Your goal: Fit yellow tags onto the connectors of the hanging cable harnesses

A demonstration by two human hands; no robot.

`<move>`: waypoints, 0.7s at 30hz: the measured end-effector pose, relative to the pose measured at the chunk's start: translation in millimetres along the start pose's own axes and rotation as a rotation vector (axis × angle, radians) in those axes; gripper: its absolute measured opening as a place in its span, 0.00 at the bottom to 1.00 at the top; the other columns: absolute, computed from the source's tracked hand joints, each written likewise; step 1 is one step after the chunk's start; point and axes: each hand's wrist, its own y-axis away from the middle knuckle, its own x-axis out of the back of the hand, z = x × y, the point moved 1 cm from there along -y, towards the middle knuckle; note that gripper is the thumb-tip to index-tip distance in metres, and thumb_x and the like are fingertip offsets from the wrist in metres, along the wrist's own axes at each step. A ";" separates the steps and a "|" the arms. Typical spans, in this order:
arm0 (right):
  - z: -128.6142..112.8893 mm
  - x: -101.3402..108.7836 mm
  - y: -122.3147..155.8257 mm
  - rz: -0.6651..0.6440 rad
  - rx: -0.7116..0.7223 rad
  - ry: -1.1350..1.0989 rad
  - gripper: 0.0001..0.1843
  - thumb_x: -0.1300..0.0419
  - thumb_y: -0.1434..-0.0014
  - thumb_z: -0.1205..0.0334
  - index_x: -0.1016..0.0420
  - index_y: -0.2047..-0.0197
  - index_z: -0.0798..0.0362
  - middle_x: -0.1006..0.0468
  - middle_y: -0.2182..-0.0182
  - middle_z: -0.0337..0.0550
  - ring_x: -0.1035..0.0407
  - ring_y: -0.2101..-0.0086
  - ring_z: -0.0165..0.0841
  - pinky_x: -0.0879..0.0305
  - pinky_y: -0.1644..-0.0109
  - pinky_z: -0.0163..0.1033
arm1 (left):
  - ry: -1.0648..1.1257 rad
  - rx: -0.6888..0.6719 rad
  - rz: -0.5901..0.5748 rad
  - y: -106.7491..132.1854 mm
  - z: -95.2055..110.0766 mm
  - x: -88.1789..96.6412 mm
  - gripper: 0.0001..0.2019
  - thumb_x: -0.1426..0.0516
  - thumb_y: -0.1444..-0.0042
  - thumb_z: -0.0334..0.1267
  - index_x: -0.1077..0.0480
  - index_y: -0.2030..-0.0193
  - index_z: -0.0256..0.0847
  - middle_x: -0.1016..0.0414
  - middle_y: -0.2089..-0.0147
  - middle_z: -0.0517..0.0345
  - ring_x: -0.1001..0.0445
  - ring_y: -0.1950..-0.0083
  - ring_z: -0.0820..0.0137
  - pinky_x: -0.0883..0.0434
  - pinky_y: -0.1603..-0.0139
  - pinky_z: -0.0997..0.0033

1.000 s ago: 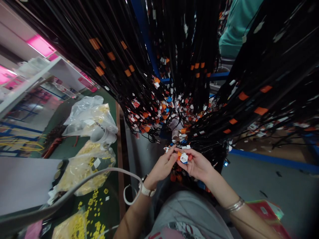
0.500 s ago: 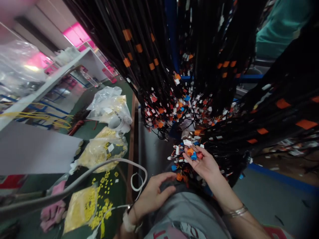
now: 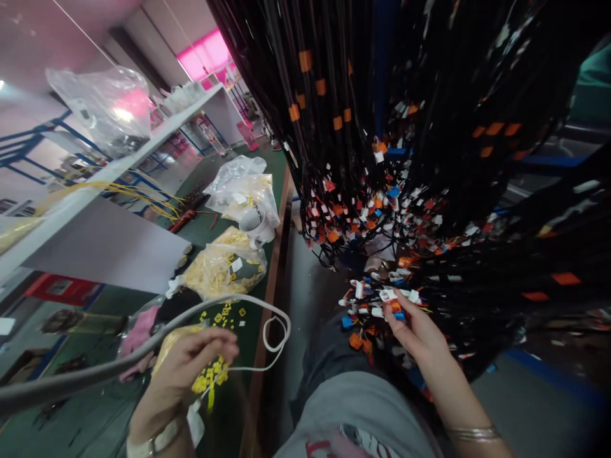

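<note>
My right hand (image 3: 422,334) is closed around several wire connectors at the end of a black wire harness. Between its fingertips show an orange connector (image 3: 396,306) and a blue connector (image 3: 399,315), with a white connector (image 3: 387,295) just above. My left hand (image 3: 193,362) hangs over the green bench, fingers loosely bent and apart, with nothing visible in them. Beneath and beside it lie small yellow plastic pieces (image 3: 217,375), partly hidden by the hand. More white, orange and blue connectors (image 3: 363,340) dangle around my right hand.
Thick bundles of black harnesses (image 3: 334,83) hang ahead and to the right. On the green bench (image 3: 248,394) are a bag of yellow pieces (image 3: 210,270), a white mug (image 3: 258,224) and a pink glove (image 3: 138,340). A grey cable (image 3: 157,340) arches across the bench.
My left hand has moved left, from beside the connectors to over the yellow pieces. My right hand's fingers have closed on the connectors. The view has swung left.
</note>
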 end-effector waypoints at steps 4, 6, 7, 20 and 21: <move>-1.0 3.7 1.6 0.016 -0.020 -0.003 0.08 0.42 0.46 0.77 0.26 0.67 0.56 0.23 0.77 0.37 0.27 0.78 0.25 0.25 0.75 0.27 | -0.669 0.255 0.106 -30.4 -45.2 5.9 0.13 0.48 0.47 0.42 0.25 0.67 0.38 0.21 0.65 0.48 0.24 0.61 0.59 0.32 0.58 0.65; -1.0 6.2 1.3 0.025 -0.025 0.009 0.08 0.41 0.46 0.77 0.26 0.67 0.56 0.23 0.77 0.36 0.27 0.79 0.24 0.25 0.76 0.27 | -0.775 0.333 0.090 -37.8 -69.5 6.0 0.11 0.48 0.48 0.40 0.26 0.66 0.38 0.21 0.63 0.48 0.24 0.58 0.59 0.33 0.57 0.67; -1.0 7.2 1.1 0.027 -0.024 0.019 0.08 0.41 0.47 0.77 0.26 0.67 0.56 0.23 0.77 0.35 0.27 0.79 0.24 0.25 0.77 0.26 | -0.778 0.365 0.098 -39.3 -81.2 5.5 0.12 0.47 0.48 0.40 0.26 0.63 0.38 0.21 0.61 0.47 0.24 0.58 0.60 0.33 0.57 0.68; 1.8 11.3 -0.6 0.014 -0.001 0.088 0.10 0.35 0.53 0.76 0.25 0.68 0.54 0.21 0.76 0.33 0.27 0.78 0.25 0.24 0.75 0.27 | -0.507 0.334 0.184 -49.4 -143.4 -14.6 0.20 0.47 0.47 0.45 0.29 0.52 0.35 0.26 0.52 0.46 0.26 0.55 0.62 0.32 0.53 0.67; 2.1 11.4 -0.9 0.012 0.003 0.092 0.11 0.35 0.54 0.76 0.25 0.68 0.53 0.21 0.76 0.33 0.27 0.78 0.25 0.24 0.75 0.27 | -0.498 0.341 0.179 -48.1 -143.1 -13.1 0.17 0.48 0.47 0.44 0.28 0.55 0.36 0.24 0.54 0.47 0.26 0.55 0.63 0.32 0.54 0.69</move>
